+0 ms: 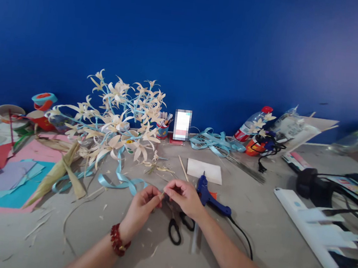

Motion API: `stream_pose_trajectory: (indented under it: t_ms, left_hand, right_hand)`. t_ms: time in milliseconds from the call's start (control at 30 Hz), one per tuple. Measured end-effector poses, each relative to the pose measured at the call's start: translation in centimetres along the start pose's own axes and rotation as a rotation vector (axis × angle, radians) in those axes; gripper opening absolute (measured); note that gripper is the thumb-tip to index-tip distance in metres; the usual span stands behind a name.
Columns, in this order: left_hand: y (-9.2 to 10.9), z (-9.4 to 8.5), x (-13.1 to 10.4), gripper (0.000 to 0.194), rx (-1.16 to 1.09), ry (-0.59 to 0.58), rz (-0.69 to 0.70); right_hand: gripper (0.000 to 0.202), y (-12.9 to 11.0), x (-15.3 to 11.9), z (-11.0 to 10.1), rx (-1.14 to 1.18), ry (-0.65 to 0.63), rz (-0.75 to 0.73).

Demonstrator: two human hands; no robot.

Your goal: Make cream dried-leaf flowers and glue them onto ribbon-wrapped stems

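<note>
My left hand [146,203], with a dark red bead bracelet [118,240] at the wrist, is closed in a pinch on a small pale piece [161,195], whose kind I cannot make out. Close beside it, my right hand [187,197] has thumb and fingers pressed together near the same piece; whatever it grips is hidden. Scissors [175,232] with black handles lie under the hands, blades partly covered. Just right of my right hand rests a blue glue gun [205,190], nozzle pointing away. A translucent stick [195,238] lies below my right wrist.
A spray of cream flowers [116,123] stands behind left, with blue ribbon [119,181] below. Dried husks [53,176] and coloured paper [43,179] lie left. A white card [205,171], ribbon coil [212,141] and bottle [250,123] are behind. A power strip [302,236] with cables lies right.
</note>
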State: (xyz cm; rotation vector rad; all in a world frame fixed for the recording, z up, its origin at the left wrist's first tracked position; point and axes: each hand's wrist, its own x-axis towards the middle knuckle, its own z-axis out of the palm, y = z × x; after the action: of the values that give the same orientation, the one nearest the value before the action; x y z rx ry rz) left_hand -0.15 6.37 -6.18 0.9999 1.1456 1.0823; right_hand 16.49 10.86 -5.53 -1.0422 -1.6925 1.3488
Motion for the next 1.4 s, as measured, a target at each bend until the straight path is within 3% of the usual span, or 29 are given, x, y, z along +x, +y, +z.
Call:
stream_pose_trajectory:
  t_ms: [1400]
  left_hand:
    - [0.1,0.15,-0.02,0.027,0.0,0.009,0.023]
  right_hand:
    - [0.026,0.1,-0.08,0.03,-0.01,0.011,-0.001]
